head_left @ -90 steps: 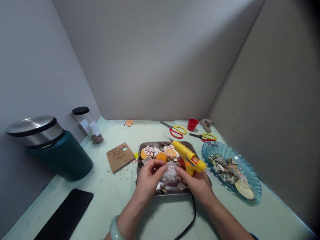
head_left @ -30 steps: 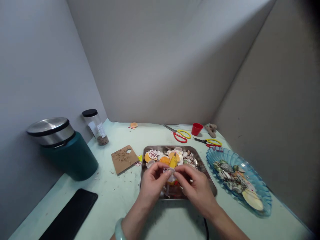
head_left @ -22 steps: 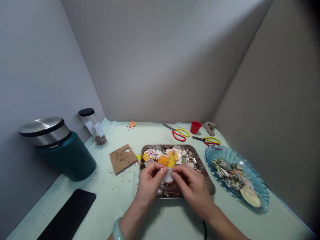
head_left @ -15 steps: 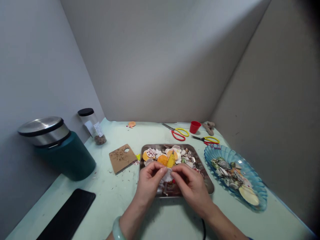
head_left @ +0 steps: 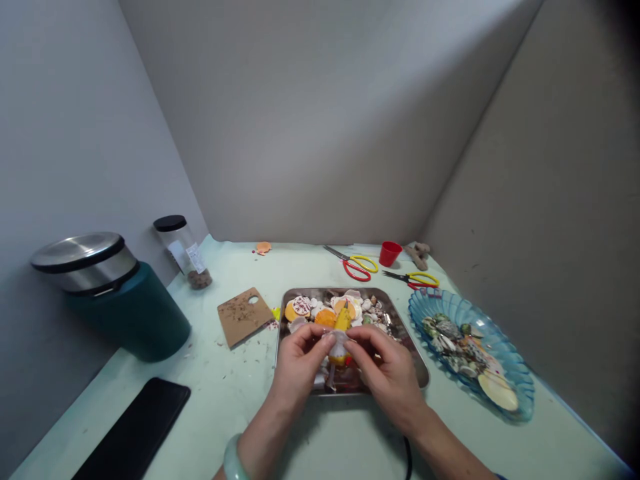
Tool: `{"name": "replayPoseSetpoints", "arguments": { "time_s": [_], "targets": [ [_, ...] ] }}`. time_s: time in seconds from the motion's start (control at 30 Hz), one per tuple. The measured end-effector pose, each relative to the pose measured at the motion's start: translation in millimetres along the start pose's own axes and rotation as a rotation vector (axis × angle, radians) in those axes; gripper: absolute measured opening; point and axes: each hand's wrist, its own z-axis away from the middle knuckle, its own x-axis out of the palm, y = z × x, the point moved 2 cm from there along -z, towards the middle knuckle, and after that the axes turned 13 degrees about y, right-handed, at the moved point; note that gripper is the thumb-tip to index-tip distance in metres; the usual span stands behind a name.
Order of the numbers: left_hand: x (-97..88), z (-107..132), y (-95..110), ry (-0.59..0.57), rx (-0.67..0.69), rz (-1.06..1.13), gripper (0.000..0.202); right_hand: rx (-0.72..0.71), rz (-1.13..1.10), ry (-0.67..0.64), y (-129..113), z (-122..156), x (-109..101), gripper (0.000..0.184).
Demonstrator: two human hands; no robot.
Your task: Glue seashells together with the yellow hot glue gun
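Observation:
Between the fingertips of both hands is a small whitish shell [head_left: 339,341], held over the metal tray. My left hand [head_left: 301,363], with a pale bangle [head_left: 234,460] on its wrist, pinches the shell's left side. The right side is pinched by my right hand [head_left: 384,367]. Beneath and behind the shell lies a yellow glue gun [head_left: 343,319], its tip pointing away from me. The steel tray [head_left: 417,363] holds orange, white and speckled shells [head_left: 301,306] along its far half. Fingers cover part of the held shell.
On the right, a blue glass dish [head_left: 525,393] contains more shells. Two pairs of scissors [head_left: 357,265], a red cup [head_left: 389,253] and a driftwood-like piece [head_left: 418,255] lie behind. Leftward are a cardboard piece [head_left: 244,319], a jar [head_left: 184,253], a teal container [head_left: 135,313] and a black phone [head_left: 135,430].
The whitish shell has tilted between my fingertips, so more of the yellow glue gun shows below it. Both hands have shifted only slightly.

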Motion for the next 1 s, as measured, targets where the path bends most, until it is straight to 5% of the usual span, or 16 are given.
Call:
{"name": "replayPoseSetpoints", "arguments": {
  "time_s": [1.0],
  "targets": [
    [-2.3,0.3,3.6,-0.012,0.1,-0.01,0.017,-0.053,-0.035,-0.021,-1.0,1.1,-1.4,0.011]
  ]
}}
